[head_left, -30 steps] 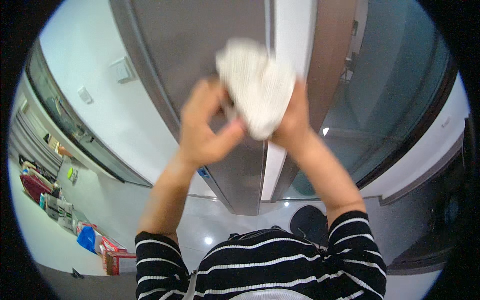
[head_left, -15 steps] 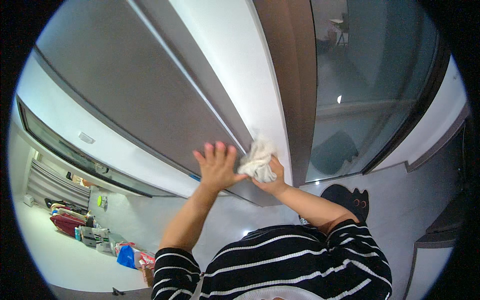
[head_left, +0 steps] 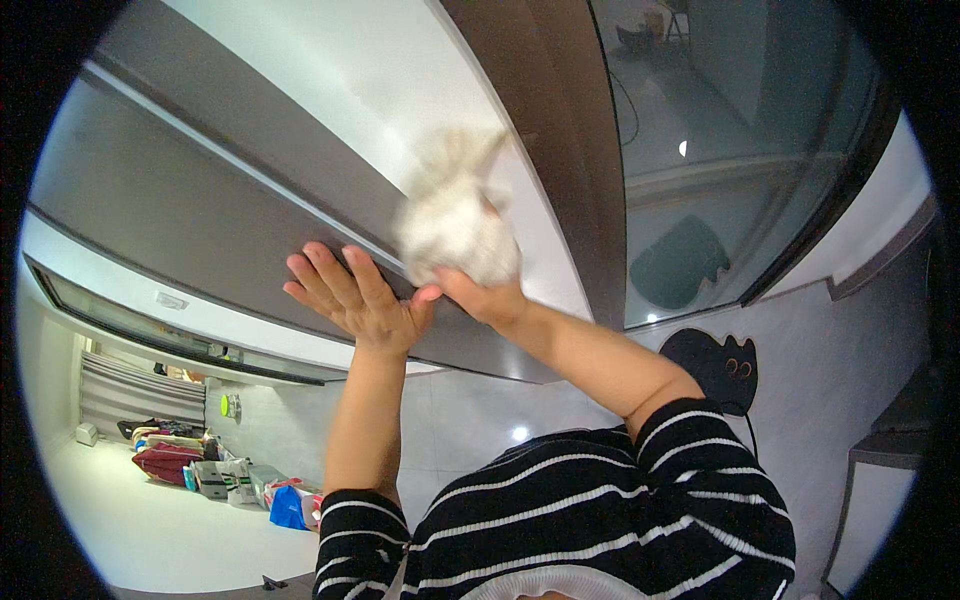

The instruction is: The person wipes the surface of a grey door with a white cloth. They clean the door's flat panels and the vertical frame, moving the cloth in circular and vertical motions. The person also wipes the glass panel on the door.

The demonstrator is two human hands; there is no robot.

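Note:
My right hand [head_left: 485, 298] grips a crumpled white cloth [head_left: 452, 215], blurred by motion, and presses it against the white strip of a tall door frame [head_left: 400, 90]. My left hand [head_left: 352, 295] lies flat with fingers spread on the dark grey panel [head_left: 190, 200] just left of the cloth. Both forearms rise from my black-and-white striped sleeves at the lower edge.
A large glass pane [head_left: 730, 130] with a dark brown frame [head_left: 560, 130] stands to the right. A black cat-shaped mat [head_left: 715, 365] lies on the glossy pale floor. Bags and boxes [head_left: 235, 480] are piled on the floor at lower left.
The cloth in my right hand has moved up along the white strip. My left hand stays flat on the grey panel, and the view has tilted.

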